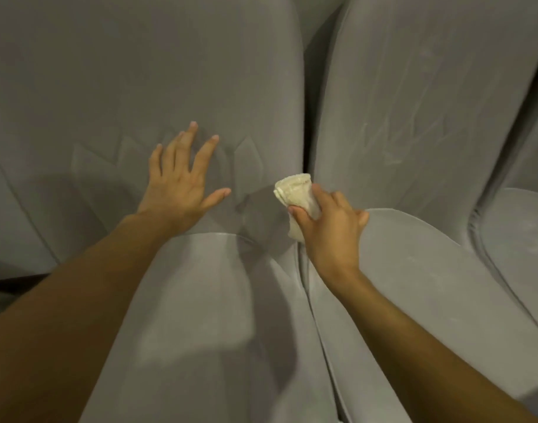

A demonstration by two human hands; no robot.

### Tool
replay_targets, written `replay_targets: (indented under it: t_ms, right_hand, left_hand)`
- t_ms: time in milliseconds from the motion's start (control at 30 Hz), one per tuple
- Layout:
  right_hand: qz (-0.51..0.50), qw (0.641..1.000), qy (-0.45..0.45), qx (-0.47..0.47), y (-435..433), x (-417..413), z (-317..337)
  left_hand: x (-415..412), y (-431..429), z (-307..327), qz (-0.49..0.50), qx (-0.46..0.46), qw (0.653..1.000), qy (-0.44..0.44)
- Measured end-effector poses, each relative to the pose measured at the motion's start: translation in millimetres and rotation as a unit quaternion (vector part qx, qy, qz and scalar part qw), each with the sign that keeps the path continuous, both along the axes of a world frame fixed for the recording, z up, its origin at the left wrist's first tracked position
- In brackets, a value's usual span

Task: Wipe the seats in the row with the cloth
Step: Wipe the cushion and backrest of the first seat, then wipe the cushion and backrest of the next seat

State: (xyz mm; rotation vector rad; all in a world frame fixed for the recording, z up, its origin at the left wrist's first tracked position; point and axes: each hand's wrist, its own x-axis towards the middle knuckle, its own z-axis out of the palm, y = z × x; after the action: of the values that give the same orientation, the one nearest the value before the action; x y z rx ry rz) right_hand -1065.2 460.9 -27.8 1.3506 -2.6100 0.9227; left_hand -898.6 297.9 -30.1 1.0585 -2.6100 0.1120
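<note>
We reached our left arm in from the near left, the bare forearm crossing above the left grey fabric seat cushion (200,315). Our left hand (176,184) lay palm-down against the lower part of that seat's grey upholstered backrest (139,71). Its fingers (205,154) were straight and spread wide, with the thumb pointing right. They held nothing and only pressed on the fabric, which showed creases around the fingertips.

Our right arm came in diagonally from the near right, and the wrist rose over the joint between the two seats. Our right hand (331,230) gripped a cream-white terry cloth (295,193) folded into a thick wad. The fingers (337,198) were curled tightly round it, and the thumb lay across its near side. The folded end stuck out past the hand toward the far left, and a smaller part showed below the thumb. The cloth sat at the lower right edge of the left backrest, just beside the dark gap between the seats, close to where backrest meets cushion. We could not tell whether it was actually touching the fabric.

To the right stood the neighbouring grey seat, with faint pale streaks on its backrest (414,102) and its cushion (429,285) running under our right wrist. A third grey seat (521,233) showed partly at the right edge.
</note>
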Motion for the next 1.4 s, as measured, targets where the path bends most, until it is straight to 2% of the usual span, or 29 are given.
replay_targets:
  t_ms: [133, 267, 400, 533, 700, 767, 867, 900, 967, 1067, 1233, 1400]
  right_hand:
    - [-0.045, 0.996, -0.017, 0.082, 44, -18, 25]
    - [-0.087, 0.98, -0.1, 0.147, 84, -29, 46]
    - [-0.116, 0.967, -0.096, 0.204, 118, -44, 50]
    - [-0.15, 0.953, -0.104, 0.243, 149, -66, 44]
    - [-0.174, 0.944, -0.107, 0.26, 186, -106, 22]
    - [-0.171, 0.939, -0.113, 0.275, 201, -128, 12]
    - [-0.151, 0.928, -0.117, 0.32, 223, -164, -5]
    - [-0.14, 0.925, -0.117, 0.334, 230, -178, -10]
    - [-0.119, 0.92, -0.13, 0.349, 246, -202, -19]
    - [-0.088, 0.92, -0.138, 0.356, 267, -237, -31]
    - [-0.057, 0.914, -0.164, 0.366, 278, -281, -57]
    - [-0.048, 0.934, -0.171, 0.309, 258, -303, -97]
  left_hand:
    - [-23, 30, 19, -0.053, 0.032, 0.997, -0.05]
    - [-42, 50, 27, -0.107, 0.082, 0.987, -0.091]
    - [-58, 68, 22, -0.172, 0.122, 0.972, -0.102]
    - [-77, 86, 18, -0.221, 0.156, 0.947, -0.172]
    - [-113, 116, 3, -0.293, 0.13, 0.929, -0.187]
    - [-128, 131, -9, -0.313, 0.133, 0.913, -0.226]
    - [-158, 161, -23, -0.261, 0.175, 0.907, -0.279]
    - [-167, 171, -29, -0.227, 0.204, 0.911, -0.278]
    - [-181, 191, -38, -0.15, 0.299, 0.888, -0.315]
    - [-197, 217, -57, -0.093, 0.367, 0.879, -0.29]
    - [-214, 251, -80, -0.04, 0.397, 0.855, -0.332]
    - [-236, 255, -100, 0.004, 0.42, 0.851, -0.316]
